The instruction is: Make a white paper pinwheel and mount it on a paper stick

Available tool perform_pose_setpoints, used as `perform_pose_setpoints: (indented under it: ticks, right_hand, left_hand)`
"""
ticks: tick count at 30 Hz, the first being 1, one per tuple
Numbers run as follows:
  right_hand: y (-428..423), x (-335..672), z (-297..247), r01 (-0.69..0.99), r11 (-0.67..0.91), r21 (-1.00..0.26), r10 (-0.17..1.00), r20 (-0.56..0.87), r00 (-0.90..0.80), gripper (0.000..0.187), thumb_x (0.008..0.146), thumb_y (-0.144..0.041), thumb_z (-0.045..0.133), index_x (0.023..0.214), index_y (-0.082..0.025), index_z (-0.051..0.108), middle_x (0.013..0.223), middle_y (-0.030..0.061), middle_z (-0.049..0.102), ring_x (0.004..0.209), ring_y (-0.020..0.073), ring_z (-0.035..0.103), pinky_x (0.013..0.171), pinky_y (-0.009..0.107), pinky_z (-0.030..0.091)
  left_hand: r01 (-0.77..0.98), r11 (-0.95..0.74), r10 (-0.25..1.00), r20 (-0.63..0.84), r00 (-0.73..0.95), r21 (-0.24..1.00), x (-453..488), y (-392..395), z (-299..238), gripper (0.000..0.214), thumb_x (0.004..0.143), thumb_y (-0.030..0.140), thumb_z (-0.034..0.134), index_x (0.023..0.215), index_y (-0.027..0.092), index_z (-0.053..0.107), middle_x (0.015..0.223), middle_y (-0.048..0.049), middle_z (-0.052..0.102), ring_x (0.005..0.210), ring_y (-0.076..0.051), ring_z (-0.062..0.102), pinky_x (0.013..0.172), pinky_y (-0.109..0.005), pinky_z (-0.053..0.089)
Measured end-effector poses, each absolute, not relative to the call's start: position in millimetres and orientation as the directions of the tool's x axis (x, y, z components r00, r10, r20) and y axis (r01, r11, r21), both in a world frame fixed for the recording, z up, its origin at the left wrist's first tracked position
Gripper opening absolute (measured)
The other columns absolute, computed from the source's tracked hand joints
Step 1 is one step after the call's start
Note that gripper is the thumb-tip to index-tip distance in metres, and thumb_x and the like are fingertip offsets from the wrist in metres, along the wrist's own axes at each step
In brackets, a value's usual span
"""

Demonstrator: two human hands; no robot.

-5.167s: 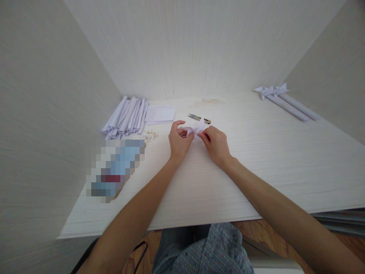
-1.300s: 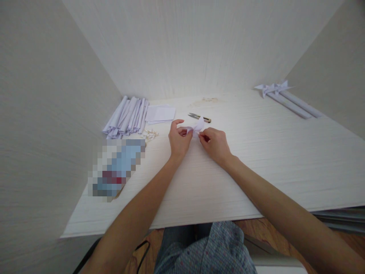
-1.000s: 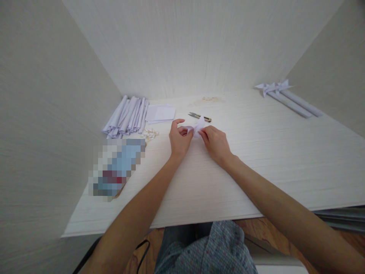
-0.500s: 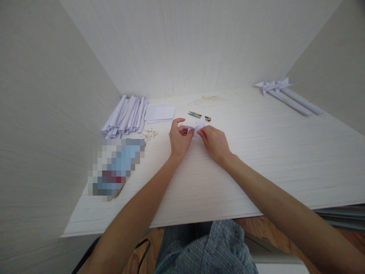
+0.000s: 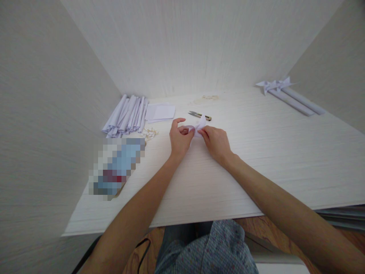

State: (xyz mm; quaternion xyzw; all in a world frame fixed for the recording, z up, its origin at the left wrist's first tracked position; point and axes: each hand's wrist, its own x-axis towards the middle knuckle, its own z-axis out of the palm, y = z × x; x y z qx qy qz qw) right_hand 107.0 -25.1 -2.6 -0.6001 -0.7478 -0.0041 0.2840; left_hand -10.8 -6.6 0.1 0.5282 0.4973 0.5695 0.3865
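A small folded piece of white paper is held just above the white table near its middle. My left hand pinches its left part between thumb and fingers, index finger raised. My right hand pinches its right part, fingers curled. Most of the paper is hidden behind my fingers.
A pair of small snips lies just behind my hands. At the back left lie a bundle of rolled paper tubes, flat white sheets and small pale bits. A blurred-out object lies left. Paper pinwheels on tubes lie far right.
My hands have stayed in place, with only small finger shifts on the paper. The view has drifted slightly.
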Motion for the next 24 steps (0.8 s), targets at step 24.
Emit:
perform_pose_setpoints:
  ticks: [24]
  right_hand:
    - [-22.1,110.8,-3.2,0.81,0.372,-0.453,0.883,0.442,-0.158,0.016,0.083,-0.018,0.041,0.076,-0.016,0.056,0.07,0.0056,0.063,0.063,0.0154,0.054,0.061,0.026,0.036]
  left_hand:
    - [0.086,-0.213,0.965,0.224,-0.14,0.973,-12.4,-5.1,-2.5,0.04,0.058,0.01,0.06,0.091,0.02,0.04,0.058,0.0072,0.054,0.054,-0.011,0.059,0.054,-0.022,0.045]
